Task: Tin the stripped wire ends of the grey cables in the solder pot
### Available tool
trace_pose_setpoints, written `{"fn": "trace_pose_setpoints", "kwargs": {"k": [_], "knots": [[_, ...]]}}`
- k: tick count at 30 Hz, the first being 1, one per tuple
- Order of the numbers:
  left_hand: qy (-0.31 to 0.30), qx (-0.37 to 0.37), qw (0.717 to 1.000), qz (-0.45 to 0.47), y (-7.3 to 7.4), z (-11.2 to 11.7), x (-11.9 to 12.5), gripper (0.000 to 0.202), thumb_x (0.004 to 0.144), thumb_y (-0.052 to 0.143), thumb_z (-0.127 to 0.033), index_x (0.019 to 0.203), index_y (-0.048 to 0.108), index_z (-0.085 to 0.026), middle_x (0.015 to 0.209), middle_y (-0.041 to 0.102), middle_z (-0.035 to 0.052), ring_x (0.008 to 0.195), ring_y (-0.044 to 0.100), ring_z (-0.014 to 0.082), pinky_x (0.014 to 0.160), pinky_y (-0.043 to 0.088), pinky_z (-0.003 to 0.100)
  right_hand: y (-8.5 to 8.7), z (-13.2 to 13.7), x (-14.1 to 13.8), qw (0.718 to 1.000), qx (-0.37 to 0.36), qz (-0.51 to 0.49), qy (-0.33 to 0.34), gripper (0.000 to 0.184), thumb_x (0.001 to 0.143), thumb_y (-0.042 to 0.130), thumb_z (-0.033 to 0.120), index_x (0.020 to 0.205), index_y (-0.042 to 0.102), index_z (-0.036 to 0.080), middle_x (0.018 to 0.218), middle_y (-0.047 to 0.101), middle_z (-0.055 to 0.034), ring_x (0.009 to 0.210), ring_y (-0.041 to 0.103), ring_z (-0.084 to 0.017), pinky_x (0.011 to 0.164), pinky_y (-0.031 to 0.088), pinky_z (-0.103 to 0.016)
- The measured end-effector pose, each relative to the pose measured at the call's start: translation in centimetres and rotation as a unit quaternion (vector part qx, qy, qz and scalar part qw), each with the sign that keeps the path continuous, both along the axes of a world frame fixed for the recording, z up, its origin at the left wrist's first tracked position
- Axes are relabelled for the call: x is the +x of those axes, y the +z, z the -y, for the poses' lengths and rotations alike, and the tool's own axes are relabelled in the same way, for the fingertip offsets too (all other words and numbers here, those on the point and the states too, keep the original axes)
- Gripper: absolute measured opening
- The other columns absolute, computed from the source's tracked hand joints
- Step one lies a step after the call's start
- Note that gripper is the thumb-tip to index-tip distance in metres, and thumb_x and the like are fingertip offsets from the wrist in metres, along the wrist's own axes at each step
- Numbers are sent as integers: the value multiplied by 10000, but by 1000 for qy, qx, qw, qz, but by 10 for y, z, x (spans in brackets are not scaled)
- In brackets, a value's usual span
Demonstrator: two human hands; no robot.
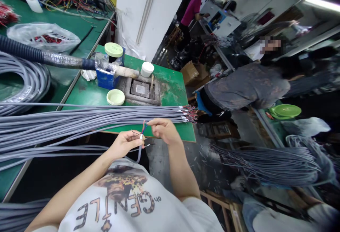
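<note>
My left hand (126, 143) is closed around the end of a grey multi-core cable (139, 153), just by a white band where the jacket stops. Thin coloured wires (143, 128), among them red, blue and black ones, fan out above the fingers. My right hand (165, 130) is pinched at the tip of a blue wire, with its other fingers curled; the exact contact is small. Just beyond both hands lies a bundle of grey cables (127, 113), its stripped, coloured ends (190, 113) pointing right.
Behind the bundle stand a soldering pot (142, 90), a fume hose (66, 60), a white jar (147, 69) and a pale green lid (115, 97). Coiled cable (34, 80) lies left. A co-worker (239, 87) sits at right, near another cable bundle (276, 164).
</note>
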State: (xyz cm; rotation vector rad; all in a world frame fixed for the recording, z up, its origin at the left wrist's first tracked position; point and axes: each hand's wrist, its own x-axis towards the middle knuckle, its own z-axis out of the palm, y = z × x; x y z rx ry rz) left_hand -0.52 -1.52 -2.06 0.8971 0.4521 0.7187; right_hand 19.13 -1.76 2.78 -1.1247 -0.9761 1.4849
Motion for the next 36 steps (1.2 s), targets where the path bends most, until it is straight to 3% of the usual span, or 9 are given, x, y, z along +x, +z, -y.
{"fn": "trace_pose_setpoints", "kwargs": {"k": [1, 3, 7, 12, 16, 20, 23, 30, 36], "knots": [[-7, -5, 1000, 4, 0, -1, 0, 248, 692, 775, -332, 791, 673, -129, 698, 662, 17, 632, 629, 130, 687, 510, 275, -2, 3, -7, 999, -21, 10, 45, 277, 587, 785, 321, 811, 743, 163, 506, 531, 43, 384, 381, -46, 382, 237, -198], [-23, -12, 1000, 5, 1, -2, 1, 256, 683, 783, -331, 795, 679, -126, 697, 664, 17, 617, 626, 127, 678, 517, 279, -4, 7, -22, 998, -24, 14, 55, 249, 598, 770, 319, 798, 753, 171, 519, 533, 43, 393, 375, -41, 391, 240, -198], [-34, 0, 999, -13, 2, 1, 1, 255, 686, 781, -336, 785, 685, -122, 693, 662, 22, 617, 623, 126, 681, 515, 279, -2, -3, -38, 998, 20, 7, -59, 113, 618, 750, 270, 597, 713, 165, 478, 484, 47, 382, 323, -27, 384, 200, -200], [-83, -3, 996, -34, -4, 7, 1, 293, 671, 787, -366, 781, 696, -110, 679, 674, 49, 612, 625, 142, 636, 502, 270, 6, -21, -11, 970, 65, -56, -229, 178, 573, 767, 280, 512, 638, 176, 379, 369, 87, 343, 248, -19, 369, 169, -191], [-3, -26, 1000, -4, -5, -2, -1, 300, 679, 780, -384, 776, 698, -113, 686, 681, 52, 600, 625, 143, 662, 501, 287, 6, -11, -7, 994, 28, 70, -85, 162, 642, 744, 323, 657, 720, 164, 430, 486, 51, 386, 380, -50, 390, 257, -195], [-6, -31, 999, 9, -3, -6, -2, 271, 689, 777, -361, 795, 714, -119, 675, 686, 53, 595, 624, 145, 659, 494, 288, 4, 0, -28, 995, -2, 102, 3, 189, 633, 746, 341, 727, 741, 177, 543, 575, 37, 440, 400, -48, 424, 309, -190], [3, -34, 999, -4, -2, -4, -1, 251, 683, 785, -341, 789, 717, -124, 675, 691, 51, 602, 629, 149, 650, 496, 286, 6, 0, -41, 991, 23, 128, -34, 172, 669, 729, 349, 689, 740, 178, 558, 558, 32, 461, 410, -53, 436, 323, -197], [100, -97, 990, 34, 3, -5, 0, 294, 611, 832, -359, 752, 709, -132, 624, 659, 14, 557, 603, 115, 613, 472, 245, 4, 2, -46, 981, 69, 150, -103, 139, 725, 690, 323, 731, 769, 209, 547, 542, 31, 465, 432, -63, 437, 333, -207], [92, -156, 980, 79, 4, -7, 1, 305, 599, 843, -354, 740, 689, -131, 604, 635, 5, 547, 577, 100, 599, 465, 234, -6, 6, -44, 975, 70, 150, -151, 112, 707, 708, 306, 690, 758, 207, 524, 560, 28, 469, 457, -74, 439, 352, -211]]}}
